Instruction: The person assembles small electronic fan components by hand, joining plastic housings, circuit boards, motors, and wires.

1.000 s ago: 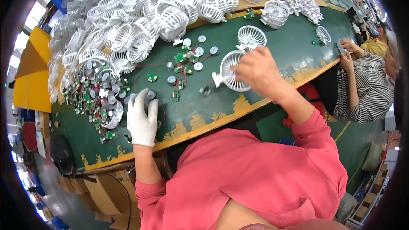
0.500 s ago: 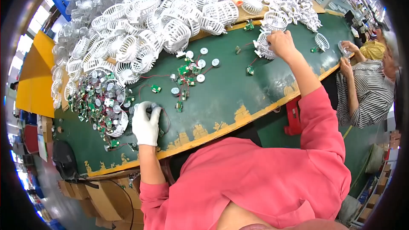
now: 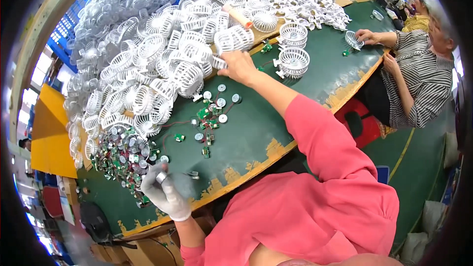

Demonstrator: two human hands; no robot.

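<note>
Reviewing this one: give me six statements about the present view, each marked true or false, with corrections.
1. The left hand wears a white glove. True.
2. The right hand is gloved too. False: it is bare.
3. The left hand holds a small silvery part. True.
4. The right hand is over the circuit boards. False: it is at the edge of the pile of white fan covers.
5. The yellow board stands on the picture's right side. False: it stands on the left.
6. A co-worker's striped shirt shows at the right. True.

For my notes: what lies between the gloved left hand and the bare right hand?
Head view: small round parts and green circuit boards lie on the table.
</note>
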